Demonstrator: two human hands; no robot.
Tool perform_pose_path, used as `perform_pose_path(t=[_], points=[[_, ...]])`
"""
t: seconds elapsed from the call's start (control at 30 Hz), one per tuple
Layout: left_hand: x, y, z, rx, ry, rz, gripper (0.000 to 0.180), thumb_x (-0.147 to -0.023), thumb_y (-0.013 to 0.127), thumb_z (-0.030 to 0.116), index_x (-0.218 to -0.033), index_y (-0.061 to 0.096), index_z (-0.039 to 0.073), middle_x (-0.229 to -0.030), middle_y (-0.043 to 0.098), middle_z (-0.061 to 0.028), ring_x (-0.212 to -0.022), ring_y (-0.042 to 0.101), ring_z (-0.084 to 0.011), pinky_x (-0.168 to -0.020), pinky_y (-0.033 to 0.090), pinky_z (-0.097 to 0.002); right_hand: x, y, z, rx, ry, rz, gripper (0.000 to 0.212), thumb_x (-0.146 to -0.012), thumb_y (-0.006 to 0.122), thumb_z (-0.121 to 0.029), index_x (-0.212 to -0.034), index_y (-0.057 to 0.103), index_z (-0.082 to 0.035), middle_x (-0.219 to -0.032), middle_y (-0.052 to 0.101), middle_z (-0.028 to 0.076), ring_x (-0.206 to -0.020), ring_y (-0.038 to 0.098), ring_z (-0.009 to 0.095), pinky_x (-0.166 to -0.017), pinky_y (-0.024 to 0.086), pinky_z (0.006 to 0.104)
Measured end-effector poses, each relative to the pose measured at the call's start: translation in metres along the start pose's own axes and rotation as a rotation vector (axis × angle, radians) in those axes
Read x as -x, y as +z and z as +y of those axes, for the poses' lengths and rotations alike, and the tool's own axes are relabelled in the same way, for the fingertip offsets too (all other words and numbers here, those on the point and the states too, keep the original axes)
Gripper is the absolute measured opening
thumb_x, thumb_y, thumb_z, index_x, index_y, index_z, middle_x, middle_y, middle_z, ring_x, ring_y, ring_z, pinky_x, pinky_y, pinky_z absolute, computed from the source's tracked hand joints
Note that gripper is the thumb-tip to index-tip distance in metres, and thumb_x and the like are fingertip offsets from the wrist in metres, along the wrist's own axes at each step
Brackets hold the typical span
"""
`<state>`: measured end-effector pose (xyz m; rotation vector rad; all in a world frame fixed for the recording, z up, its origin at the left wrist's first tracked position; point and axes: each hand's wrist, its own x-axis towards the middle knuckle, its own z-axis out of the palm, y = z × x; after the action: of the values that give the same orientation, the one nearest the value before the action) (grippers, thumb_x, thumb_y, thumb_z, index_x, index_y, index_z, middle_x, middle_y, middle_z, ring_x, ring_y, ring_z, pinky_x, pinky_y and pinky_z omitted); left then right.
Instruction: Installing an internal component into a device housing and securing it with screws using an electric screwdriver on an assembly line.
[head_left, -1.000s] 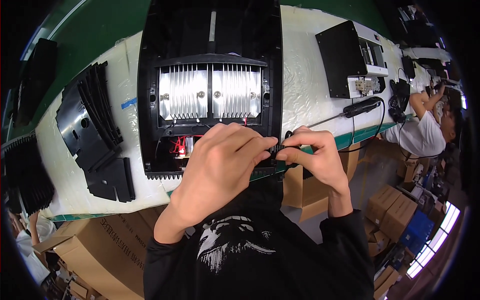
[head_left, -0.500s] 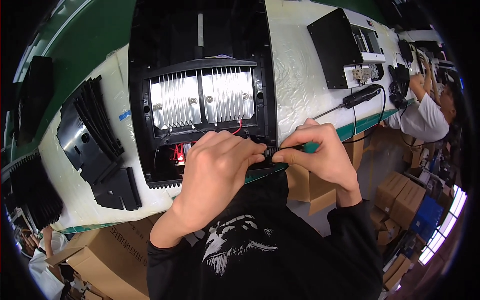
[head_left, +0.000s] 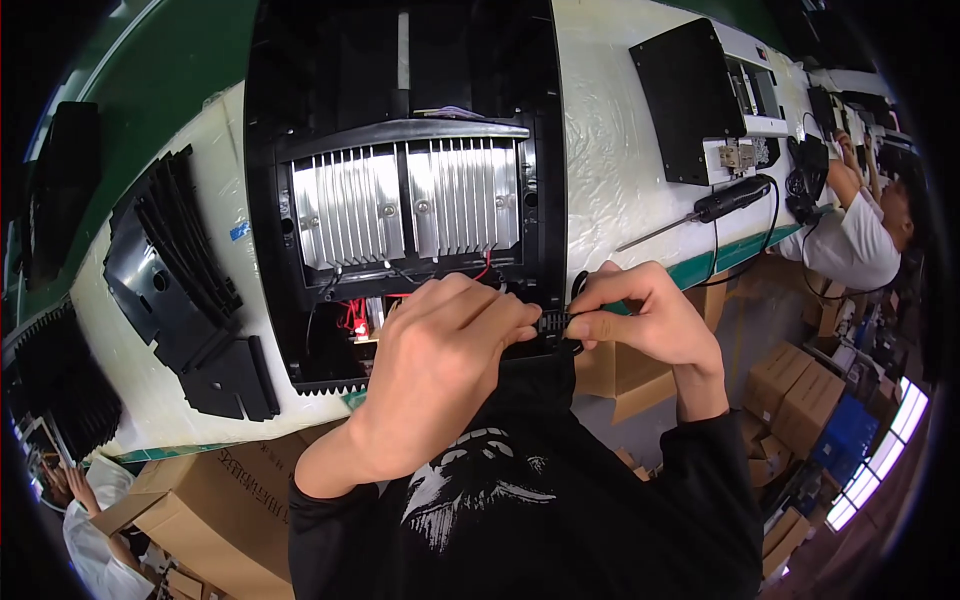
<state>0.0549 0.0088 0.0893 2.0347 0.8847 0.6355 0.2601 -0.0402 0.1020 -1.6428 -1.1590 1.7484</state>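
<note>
Black ribbed cable fitting [head_left: 553, 322], at near-right corner of black housing [head_left: 547, 140], pinched at opposite ends by left hand [head_left: 435, 350] and right hand [head_left: 655, 320], each nearly closed. Housing contains two silver finned heatsinks [head_left: 350, 205], red wires [head_left: 354, 322]. Brown cardboard box [head_left: 215, 525], dark printed characters [head_left: 232, 468].

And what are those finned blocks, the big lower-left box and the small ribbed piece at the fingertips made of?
Finned blocks: probably bare aluminium, bright and silvery. Big box: cardboard, matte brown with a folded flap. Small ribbed piece: perhaps plastic or rubber, going by its black surface; too small to tell.
</note>
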Motion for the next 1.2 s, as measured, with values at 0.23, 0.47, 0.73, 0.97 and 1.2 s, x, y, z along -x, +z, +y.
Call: perform_pose_path(t=[0.23, 0.47, 0.73, 0.97, 1.2], points=[[-0.006, 0.002, 0.008, -0.011, -0.008, -0.085, 0.014, -0.062, 0.069, -0.002, -0.074, 0.063, 0.001, -0.072, 0.061, -0.0077, -0.068, 0.056, -0.0222, -0.06, 0.046, -0.0307, -0.012, -0.018, 0.014, -0.013, 0.076, -0.112, 0.011, -0.071, 0.069, -0.004, -0.081, 0.068, 0.001, -0.068, 0.065, 0.006, -0.064, 0.058, 0.011, -0.065, 0.044, 0.0229], [0.0, -0.005, 0.001, 0.084, -0.01, -0.083, 0.017, -0.067, 0.067, 0.0, -0.084, 0.064, 0.003, -0.08, 0.061, -0.007, -0.07, 0.057, -0.0233, -0.062, 0.046, -0.0304, -0.017, -0.01, 0.015, -0.076, 0.034, -0.063, 0.016, -0.061, 0.068, 0.009, -0.075, 0.064, 0.003, -0.071, 0.064, 0.006, -0.067, 0.059, 0.01, -0.064, 0.046, 0.0218], [0.011, -0.02, 0.003, 0.135, 0.299, 0.259, 0.027, -0.061, 0.061, -0.012, -0.082, 0.065, 0.004, -0.094, 0.061, -0.0082, -0.077, 0.058, -0.0207, -0.061, 0.047, -0.0263, -0.013, 0.013, 0.056, -0.303, -0.214, 0.15, 0.024, -0.064, 0.065, 0.005, -0.088, 0.06, 0.002, -0.081, 0.061, 0.005, -0.078, 0.056, 0.01, -0.072, 0.043, 0.022], [0.057, -0.075, -0.06, -0.085, -0.2, 0.712, 0.039, -0.081, 0.052, 0.005, -0.12, 0.049, 0.002, -0.127, 0.046, -0.0158, -0.118, 0.044, -0.0269, -0.1, 0.031, -0.0342, -0.02, 0.027, 0.082, -0.395, -0.5, 0.263, 0.051, -0.066, 0.074, -0.009, -0.109, 0.052, 0.005, -0.097, 0.055, 0.006, -0.091, 0.051, 0.014, -0.085, 0.038, 0.0257], [0.09, -0.01, -0.062, 0.667, -0.319, 0.364, 0.063, -0.095, 0.016, 0.041, -0.14, 0.008, -0.001, -0.148, 0.006, -0.0132, -0.137, 0.003, -0.0225, -0.109, 0.001, -0.0315, -0.018, 0.028, 0.058, -0.142, -0.469, 0.276, 0.077, -0.081, 0.054, -0.041, -0.134, 0.027, 0.008, -0.132, 0.038, 0.017, -0.122, 0.036, 0.023, -0.103, 0.023, 0.0323]])
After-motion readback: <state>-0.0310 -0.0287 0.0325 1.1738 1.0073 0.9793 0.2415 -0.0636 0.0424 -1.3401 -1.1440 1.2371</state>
